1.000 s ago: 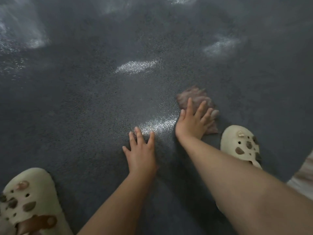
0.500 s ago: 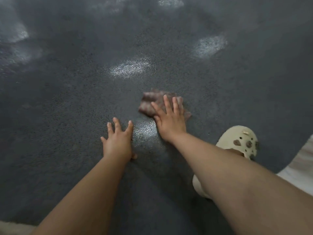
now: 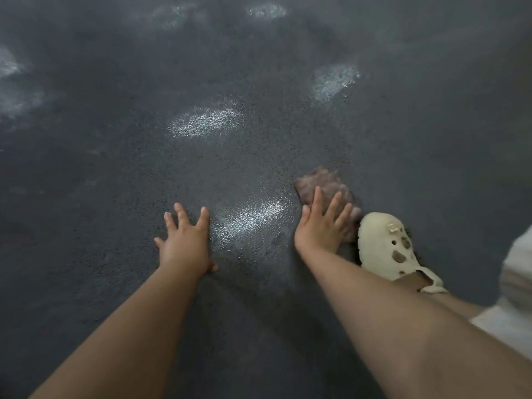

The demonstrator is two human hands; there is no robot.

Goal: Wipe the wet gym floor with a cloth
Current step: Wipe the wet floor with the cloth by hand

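Soft, limp, likely sodden brownish cloth (image 3: 322, 184) lying flat on wet gym floor (image 3: 259, 156), just beside cream clog (image 3: 385, 243), pinned under spread right hand (image 3: 324, 226); left hand (image 3: 185, 243) splayed, empty; best pressed flat, not pinched.

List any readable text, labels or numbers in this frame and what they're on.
None readable.
The cream clog carries a small charm near the toe, too small and blurred to show any lettering.
The brown cloth and dark floor show no markings.
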